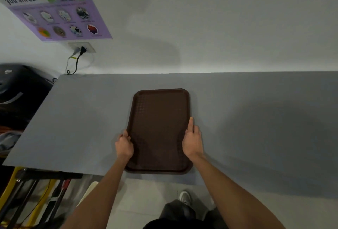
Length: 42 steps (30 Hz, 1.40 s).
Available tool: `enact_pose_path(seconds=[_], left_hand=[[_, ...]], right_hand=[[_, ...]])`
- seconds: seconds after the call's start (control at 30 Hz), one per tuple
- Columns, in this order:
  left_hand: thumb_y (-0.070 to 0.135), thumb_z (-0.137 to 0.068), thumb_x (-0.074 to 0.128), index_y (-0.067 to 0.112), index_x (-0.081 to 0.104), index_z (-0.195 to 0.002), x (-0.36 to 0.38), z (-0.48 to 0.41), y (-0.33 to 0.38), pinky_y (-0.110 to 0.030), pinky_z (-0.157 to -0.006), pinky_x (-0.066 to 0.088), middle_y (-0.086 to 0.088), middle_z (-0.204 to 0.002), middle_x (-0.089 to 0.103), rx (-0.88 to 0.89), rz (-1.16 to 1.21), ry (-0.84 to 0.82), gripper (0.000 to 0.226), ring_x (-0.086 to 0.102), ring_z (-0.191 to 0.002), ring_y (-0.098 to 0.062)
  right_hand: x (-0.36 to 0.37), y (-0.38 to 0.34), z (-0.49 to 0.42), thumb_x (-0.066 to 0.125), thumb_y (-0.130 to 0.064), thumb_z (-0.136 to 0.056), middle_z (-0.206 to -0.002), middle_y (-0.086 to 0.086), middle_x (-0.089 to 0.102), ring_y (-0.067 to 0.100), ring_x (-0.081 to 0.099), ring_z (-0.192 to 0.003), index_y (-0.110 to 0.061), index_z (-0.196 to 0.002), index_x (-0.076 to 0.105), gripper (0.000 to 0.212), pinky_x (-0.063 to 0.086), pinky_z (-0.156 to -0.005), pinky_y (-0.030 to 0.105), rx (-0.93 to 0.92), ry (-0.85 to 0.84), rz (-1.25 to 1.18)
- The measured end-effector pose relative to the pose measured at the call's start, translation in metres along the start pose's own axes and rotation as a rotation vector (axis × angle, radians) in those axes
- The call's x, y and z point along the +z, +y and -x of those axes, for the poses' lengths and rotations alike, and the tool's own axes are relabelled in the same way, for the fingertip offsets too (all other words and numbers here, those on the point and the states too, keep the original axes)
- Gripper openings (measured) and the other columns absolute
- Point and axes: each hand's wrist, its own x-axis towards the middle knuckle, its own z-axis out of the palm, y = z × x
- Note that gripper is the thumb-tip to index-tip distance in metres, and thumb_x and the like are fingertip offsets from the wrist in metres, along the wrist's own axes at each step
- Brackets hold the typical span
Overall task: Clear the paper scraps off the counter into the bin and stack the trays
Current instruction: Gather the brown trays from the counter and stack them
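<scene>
A dark brown tray [159, 119] lies flat on the grey counter [82, 119], its near end at the counter's front edge. A second rim shows under its near end, so it seems to sit on another tray. My left hand [124, 144] grips the tray's left edge, fingers curled round the rim. My right hand [193, 141] rests against the right edge, one finger straight along the rim; its other fingers are hidden below the edge. No paper scraps show on the counter.
A black bin or shredder [20, 89] stands left of the counter. A wall socket with plugged cables [81, 49] and a poster [54, 9] are on the wall above it. Yellow and black frames [33, 196] stand on the floor at lower left.
</scene>
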Motion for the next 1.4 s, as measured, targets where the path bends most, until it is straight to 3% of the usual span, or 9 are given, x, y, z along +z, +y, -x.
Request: enact_pose_path(seconds=[0.1, 0.2, 0.43, 0.6, 0.8, 0.93, 1.13, 1.27, 1.4], left_hand=[[-0.006, -0.096, 0.05, 0.005, 0.03, -0.162, -0.002, 0.017, 0.017, -0.049, -0.114, 0.041, -0.026, -0.152, 0.047, 0.09, -0.059, 0.056, 0.069, 0.051, -0.132, -0.048], [0.0, -0.101, 0.048, 0.012, 0.033, -0.162, 0.008, 0.05, 0.053, -0.05, -0.118, 0.041, -0.018, -0.158, 0.043, 0.278, 0.014, 0.137, 0.063, 0.048, -0.14, -0.041], [0.011, -0.103, 0.057, 0.019, 0.05, -0.153, 0.067, 0.15, 0.178, -0.04, -0.119, 0.042, -0.001, -0.15, 0.057, 0.52, 0.253, 0.041, 0.051, 0.055, -0.138, -0.019], [0.004, -0.102, 0.06, 0.006, 0.055, -0.145, 0.139, 0.245, 0.271, -0.004, -0.101, 0.042, -0.007, -0.139, 0.065, 0.528, 0.391, -0.093, 0.043, 0.064, -0.125, -0.019], [0.004, -0.102, 0.063, 0.017, 0.064, -0.125, 0.241, 0.346, 0.361, -0.044, -0.102, 0.054, -0.008, -0.109, 0.074, 0.51, 0.546, -0.329, 0.027, 0.072, -0.106, -0.026], [0.017, -0.105, 0.061, 0.02, 0.065, -0.122, 0.306, 0.407, 0.413, -0.044, -0.095, 0.057, -0.002, -0.101, 0.079, 0.51, 0.543, -0.499, 0.018, 0.076, -0.101, -0.019], [0.004, -0.105, 0.055, 0.016, 0.067, -0.107, 0.401, 0.475, 0.493, -0.037, -0.081, 0.059, -0.004, -0.083, 0.079, 0.49, 0.486, -0.718, 0.017, 0.074, -0.083, -0.025], [0.0, -0.104, 0.055, 0.016, 0.066, -0.097, 0.477, 0.501, 0.552, -0.032, -0.064, 0.053, -0.006, -0.076, 0.074, 0.459, 0.429, -0.782, 0.021, 0.065, -0.07, -0.024], [0.011, -0.104, 0.057, 0.018, 0.064, -0.089, 0.554, 0.527, 0.613, -0.037, -0.067, 0.054, -0.007, -0.078, 0.073, 0.414, 0.284, -0.828, 0.019, 0.066, -0.071, -0.026]], right_hand=[[-0.031, 0.01, 0.006, 0.042, -0.03, -0.111, -0.165, 0.017, 0.035, 0.038, 0.05, -0.139, -0.021, -0.17, -0.001, 0.073, 0.044, -0.112, 0.044, -0.041, -0.073, -0.041], [-0.063, 0.038, 0.019, 0.042, -0.037, -0.111, -0.175, 0.01, 0.021, 0.033, 0.038, -0.153, -0.018, -0.17, 0.005, 0.073, 0.039, -0.12, 0.041, -0.116, 0.024, -0.106], [-0.177, 0.143, 0.064, 0.044, -0.042, -0.109, -0.165, 0.01, 0.043, 0.03, 0.047, -0.147, -0.013, -0.162, 0.037, 0.06, 0.041, -0.121, 0.042, -0.17, 0.296, -0.072], [-0.27, 0.252, 0.105, 0.053, -0.038, -0.107, -0.151, 0.014, 0.058, 0.032, 0.058, -0.136, -0.007, -0.151, 0.052, 0.054, 0.049, -0.114, 0.045, -0.147, 0.439, 0.007], [-0.369, 0.388, 0.156, 0.057, -0.039, -0.104, -0.143, 0.011, 0.064, 0.03, 0.062, -0.129, -0.009, -0.141, 0.061, 0.048, 0.048, -0.111, 0.044, -0.032, 0.526, 0.056], [-0.425, 0.47, 0.188, 0.059, -0.037, -0.103, -0.142, 0.007, 0.065, 0.03, 0.063, -0.128, -0.016, -0.139, 0.062, 0.041, 0.048, -0.11, 0.044, 0.09, 0.571, 0.061], [-0.491, 0.584, 0.208, 0.058, -0.035, -0.103, -0.133, 0.004, 0.068, 0.032, 0.065, -0.12, -0.023, -0.13, 0.064, 0.031, 0.053, -0.103, 0.044, 0.259, 0.623, -0.012], [-0.524, 0.651, 0.204, 0.054, -0.037, -0.105, -0.13, 0.006, 0.067, 0.033, 0.067, -0.113, -0.023, -0.13, 0.063, 0.03, 0.056, -0.097, 0.042, 0.344, 0.574, -0.032], [-0.552, 0.702, 0.194, 0.047, -0.044, -0.108, -0.139, 0.003, 0.062, 0.028, 0.061, -0.124, -0.026, -0.137, 0.059, 0.036, 0.052, -0.104, 0.043, 0.388, 0.462, -0.053]])
